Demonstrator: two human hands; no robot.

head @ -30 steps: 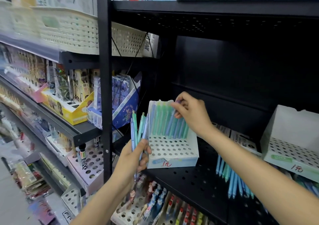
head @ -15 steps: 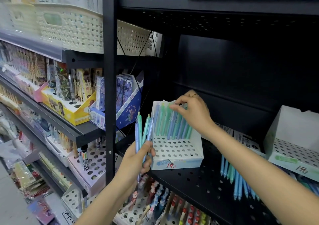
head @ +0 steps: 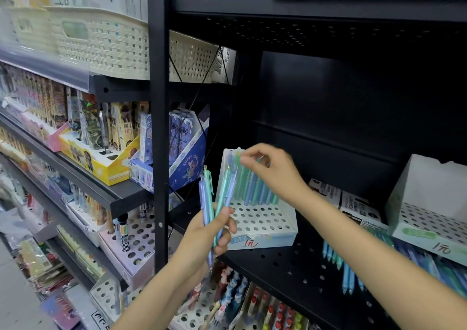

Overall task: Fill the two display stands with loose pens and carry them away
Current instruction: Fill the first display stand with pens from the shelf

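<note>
Left hand (head: 213,231): my fingers are curled round a small bunch of pens (head: 211,203), gripped low on the barrels, clips up, just left of the stand.
Pens, handling: light, stiff and smooth plastic, I judge; they could slide in a loose fist, so I take them mid-barrel.
Pens, look: pastel blue and mint green, slim.
Near stand (head: 262,218): white perforated card tray on the black shelf (head: 290,266), back rows filled, front holes bare. Likely flimsy; I would lift it by its base.
Right hand (head: 273,170): fingertips pinch the top of a green pen standing in the back row.
Loose pens (head: 338,261): lying on the shelf.
Far stand (head: 429,203): at right, looks bare.
</note>
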